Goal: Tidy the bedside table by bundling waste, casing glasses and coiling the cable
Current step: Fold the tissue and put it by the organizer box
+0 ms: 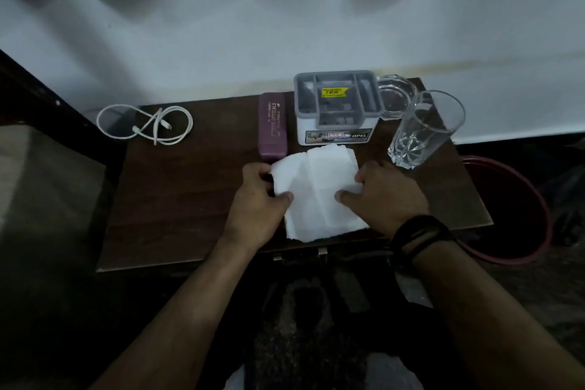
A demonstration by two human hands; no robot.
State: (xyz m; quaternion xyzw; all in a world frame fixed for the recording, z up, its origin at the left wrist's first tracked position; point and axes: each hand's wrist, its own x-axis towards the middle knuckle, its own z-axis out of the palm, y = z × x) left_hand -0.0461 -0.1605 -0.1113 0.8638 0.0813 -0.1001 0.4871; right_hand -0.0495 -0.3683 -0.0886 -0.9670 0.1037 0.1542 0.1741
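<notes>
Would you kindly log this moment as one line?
step: bundling waste | left hand: gripping tissue | right hand: gripping tissue | cable: loosely looped | glasses case: closed

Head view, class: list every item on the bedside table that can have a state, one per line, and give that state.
White tissue sheet: lying flat, pinched at both side edges.
Left hand: gripping the tissue's left edge.
Right hand: gripping its right edge.
Glasses case: closed.
White cable: loosely looped, unbundled.
Grey organiser: open-topped, compartments look empty.
Drinking glass: upright, empty.
Glass dish: empty.
</notes>
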